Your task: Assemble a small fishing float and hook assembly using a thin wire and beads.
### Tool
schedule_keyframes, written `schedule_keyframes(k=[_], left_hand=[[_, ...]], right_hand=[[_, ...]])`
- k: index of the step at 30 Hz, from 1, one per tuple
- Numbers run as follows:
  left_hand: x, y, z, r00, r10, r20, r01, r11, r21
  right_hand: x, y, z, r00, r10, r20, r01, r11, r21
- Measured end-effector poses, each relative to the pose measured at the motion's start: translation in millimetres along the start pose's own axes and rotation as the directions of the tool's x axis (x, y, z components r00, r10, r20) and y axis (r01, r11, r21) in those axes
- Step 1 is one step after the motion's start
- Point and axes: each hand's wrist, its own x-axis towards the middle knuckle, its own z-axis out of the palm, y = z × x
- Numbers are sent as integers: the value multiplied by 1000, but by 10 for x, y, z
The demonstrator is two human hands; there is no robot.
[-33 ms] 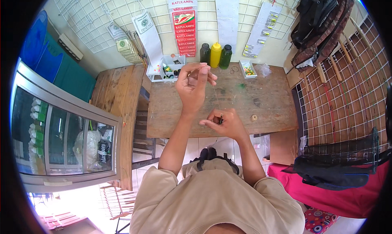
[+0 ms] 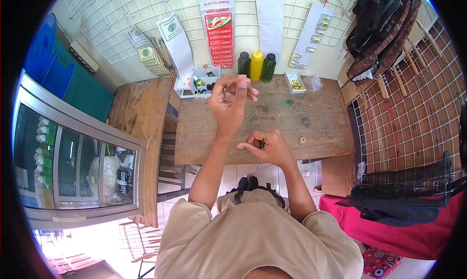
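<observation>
A worn wooden table (image 2: pixel 311 128), its planks stained and scratched, stands against a pale wall covered by a white wire grid (image 2: pixel 121 21) hung with packets and cards. Over the table the left hand (image 2: pixel 228 101) is raised, fingers curled with thumb and forefinger pinched on the upper end of a thin line (image 2: pixel 257 116). The line runs down to the right hand (image 2: pixel 265 147), which sits lower near the front edge, closed around a small dark piece (image 2: pixel 262 143) too small to make out. At the back of the table stand three squeeze bottles (image 2: pixel 256 65), two dark and one yellow, with a white tray of small items (image 2: pixel 200 83) to their left and a little box (image 2: pixel 295 82) to their right. A small round spool (image 2: pixel 302 139) lies near the front edge. A glass-fronted cabinet (image 2: pixel 73 157) stands at the left, and a brown lattice panel (image 2: pixel 413 118) at the right.
</observation>
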Motion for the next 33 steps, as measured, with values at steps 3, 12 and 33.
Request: schedule_keyframes(k=[3,12,33], left_hand=[[12,10,30,1000,-3,-10,3,1000,2],[-3,-14,72,1000,4,3,-4,1000,-17],[-52,-36,25,1000,-16,18,16,1000,16]], right_hand=[[-3,-27,2,999,35,39,-35,999,-2],[-5,-24,-41,997,59,49,-59,998,-16],[86,125,-176,996,-89,-9,90,993,81]])
